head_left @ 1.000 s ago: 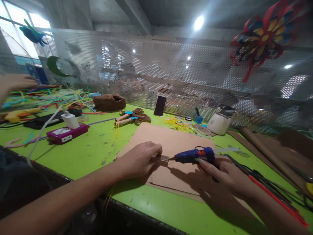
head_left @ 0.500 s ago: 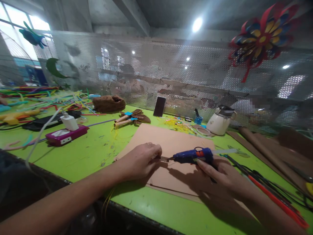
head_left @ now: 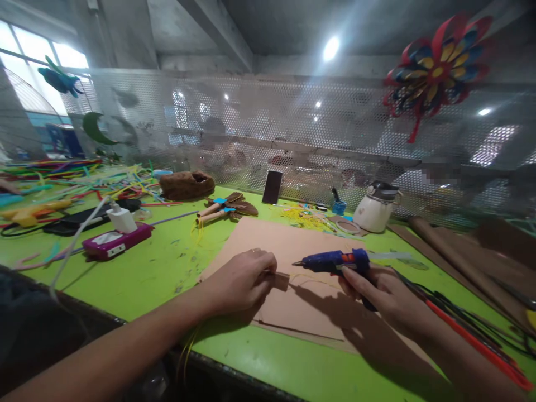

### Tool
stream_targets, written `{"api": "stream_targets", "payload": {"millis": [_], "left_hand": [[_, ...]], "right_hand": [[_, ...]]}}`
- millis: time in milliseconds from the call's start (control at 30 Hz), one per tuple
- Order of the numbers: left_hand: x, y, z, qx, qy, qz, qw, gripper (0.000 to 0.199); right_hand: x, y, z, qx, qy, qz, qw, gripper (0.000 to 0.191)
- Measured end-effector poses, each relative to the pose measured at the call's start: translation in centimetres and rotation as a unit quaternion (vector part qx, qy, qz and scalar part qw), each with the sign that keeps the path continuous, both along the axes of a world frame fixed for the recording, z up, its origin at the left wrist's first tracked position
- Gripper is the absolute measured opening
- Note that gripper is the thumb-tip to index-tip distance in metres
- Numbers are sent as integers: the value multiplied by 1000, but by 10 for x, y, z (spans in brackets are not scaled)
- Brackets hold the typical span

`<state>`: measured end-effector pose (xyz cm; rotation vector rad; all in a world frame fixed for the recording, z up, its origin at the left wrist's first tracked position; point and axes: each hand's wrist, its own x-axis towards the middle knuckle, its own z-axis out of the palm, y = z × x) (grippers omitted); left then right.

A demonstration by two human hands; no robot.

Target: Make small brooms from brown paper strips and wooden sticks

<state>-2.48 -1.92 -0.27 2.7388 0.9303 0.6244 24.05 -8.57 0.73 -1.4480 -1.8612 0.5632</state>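
Note:
My right hand is closed round a blue glue gun; a clear glue stick pokes out of its back end. The nozzle points left, a little above and apart from a small brown strip. My left hand pinches that strip, its far part hidden under the fingers. A thin yellow string runs from the strip's right end over the tan paper sheets below both hands.
A purple power strip with a white plug stands left. Behind the paper are brown leaf-like pieces with rolled sticks, a phone, yellow scraps and a white jug. Brown sheets and cables lie right.
The glue gun's nozzle has drawn up and right, away from the strip's end. More of the strip now shows beyond my left fingers. My left hand has barely moved.

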Motion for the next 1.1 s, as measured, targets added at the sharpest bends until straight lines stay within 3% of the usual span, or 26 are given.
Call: {"api": "stream_targets", "payload": {"millis": [200,433,1100], "left_hand": [[0,3,-4,-8,-35,-7,999,11],[-1,8,-12,12,-14,-4,1000,11],[1,9,-14,20,12,-13,1000,19]], "right_hand": [[-2,-2,2,-19,14,3,1000,46],[-6,-3,3,-15,-40,15,999,38],[-10,0,-4,34,-108,15,994,34]]}}
